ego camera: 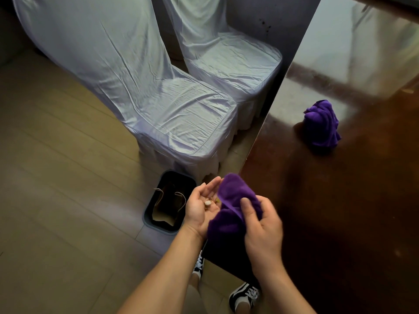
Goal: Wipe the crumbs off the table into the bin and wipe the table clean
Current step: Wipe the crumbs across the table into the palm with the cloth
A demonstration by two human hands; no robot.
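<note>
Where the counter [340, 211] ends at its left edge, left hand [201, 208]: palm up, fingers relaxed and slightly cupped, carrying crumbs [210, 202]; held just off the edge.
crumbs: a few pale and yellowish bits lying in the left palm.
right hand [263, 227]: thumb and fingers curled round the purple cloth [231, 200], at the counter's left edge.
purple cloth: bunched, its upper fold touching the left hand.
bin [162, 231]: dark, open-topped, on the floor [68, 177] beside the counter's left edge; a brown paper bag [167, 207] inside.
second cloth [320, 123]: purple, crumpled, lying on the counter farther along, well apart from both hands.
counter: dark brown, glossy.
chairs [181, 114]: two, pale-covered, along the left edge.
shoes [246, 295]: black and white, on the floor.
</note>
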